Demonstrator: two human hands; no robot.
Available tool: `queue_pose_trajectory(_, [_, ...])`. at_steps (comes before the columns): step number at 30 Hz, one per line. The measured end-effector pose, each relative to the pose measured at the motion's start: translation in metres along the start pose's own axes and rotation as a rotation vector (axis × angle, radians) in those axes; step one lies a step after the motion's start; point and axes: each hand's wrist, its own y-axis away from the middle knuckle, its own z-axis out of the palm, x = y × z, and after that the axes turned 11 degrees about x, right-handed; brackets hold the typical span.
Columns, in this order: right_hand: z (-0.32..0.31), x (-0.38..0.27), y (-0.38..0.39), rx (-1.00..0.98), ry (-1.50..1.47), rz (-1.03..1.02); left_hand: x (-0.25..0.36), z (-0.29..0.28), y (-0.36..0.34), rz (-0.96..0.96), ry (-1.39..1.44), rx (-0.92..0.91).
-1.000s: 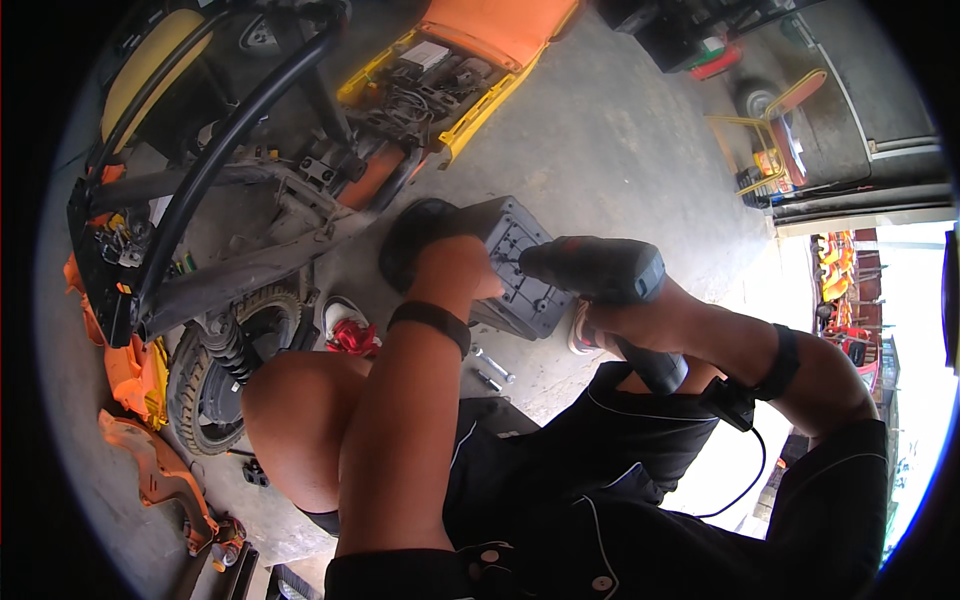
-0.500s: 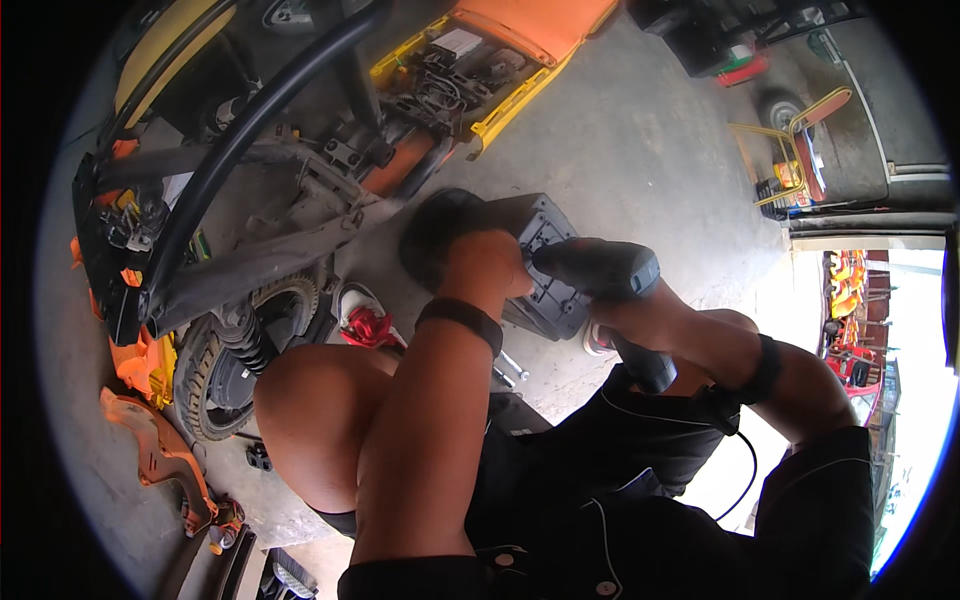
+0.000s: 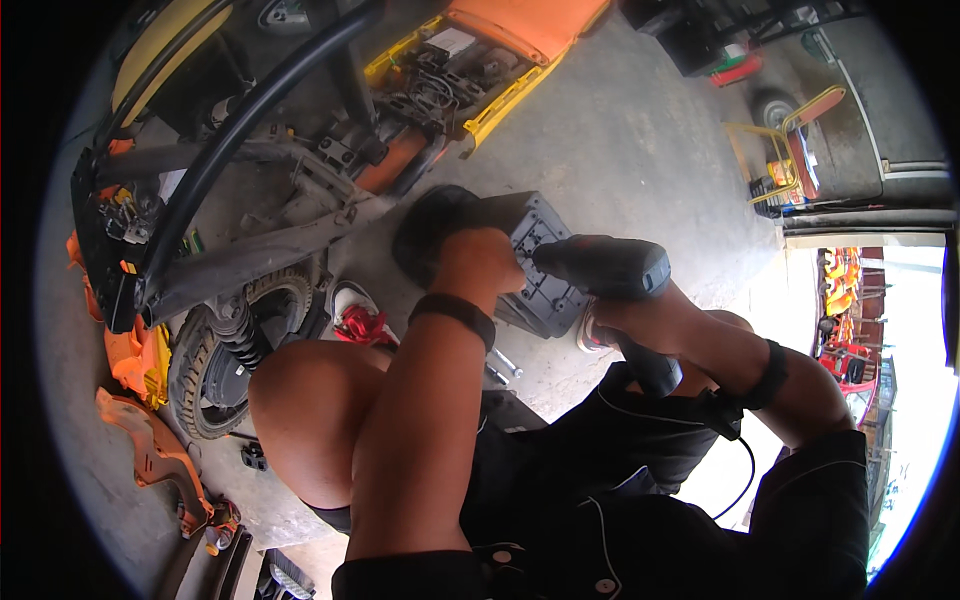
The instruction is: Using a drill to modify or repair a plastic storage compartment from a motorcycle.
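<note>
My right hand (image 3: 640,318) grips a dark cordless drill (image 3: 610,262), whose nose points left at the screw-dotted face of a grey rectangular housing (image 3: 548,298). My left hand (image 3: 483,255) is closed at the housing's near left side, by the drill's nose; its fingertips are mostly hidden, but it appears to hold the housing. A round black part (image 3: 425,218) joins the housing on its far left. Below these, some long metal tools or bolts (image 3: 500,368) lie on the floor by my bare knee.
A vehicle frame with black tubes (image 3: 230,120) and a tyred wheel (image 3: 195,390) stands at left. Orange panels (image 3: 145,460) lie beside it. An opened orange and yellow body (image 3: 510,45) is beyond. A folding chair (image 3: 780,150) is at upper right, above a bright doorway (image 3: 900,330).
From one second ago to half a second ago the view shifted, with hands, drill and housing appearing further right. Since then only a slight shift shows; both grips look the same.
</note>
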Motion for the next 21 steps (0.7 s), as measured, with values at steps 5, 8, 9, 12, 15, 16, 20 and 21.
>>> queue_pose_trajectory(5, [-0.01,-0.023,0.021,0.005,0.042,-0.031,0.001,-0.002,-0.005,0.002,-0.008,-0.034])
queue_pose_trajectory(8, [-0.018,0.01,0.013,0.0,-0.034,-0.163,0.002,-0.003,-0.007,0.018,-0.033,-0.048])
queue_pose_trajectory(9, [-0.016,0.014,0.009,0.002,-0.034,-0.164,0.001,-0.003,-0.008,0.034,-0.056,-0.049])
queue_pose_trajectory(12, [-0.006,0.014,-0.002,-0.021,-0.097,-0.135,-0.002,-0.002,-0.006,0.038,-0.028,-0.033])
queue_pose_trajectory(15, [0.003,0.009,-0.011,-0.018,-0.039,-0.065,-0.001,-0.004,-0.001,0.024,0.008,-0.02])
queue_pose_trajectory(16, [0.006,0.008,-0.014,0.013,-0.054,-0.039,0.0,-0.003,-0.001,0.019,0.009,-0.022])
queue_pose_trajectory(20, [0.013,0.003,-0.017,0.031,0.057,-0.009,0.0,-0.001,-0.003,0.018,0.016,-0.005])
queue_pose_trajectory(21, [0.01,0.003,-0.014,0.03,0.06,-0.007,0.001,-0.001,-0.003,0.026,0.016,0.008])
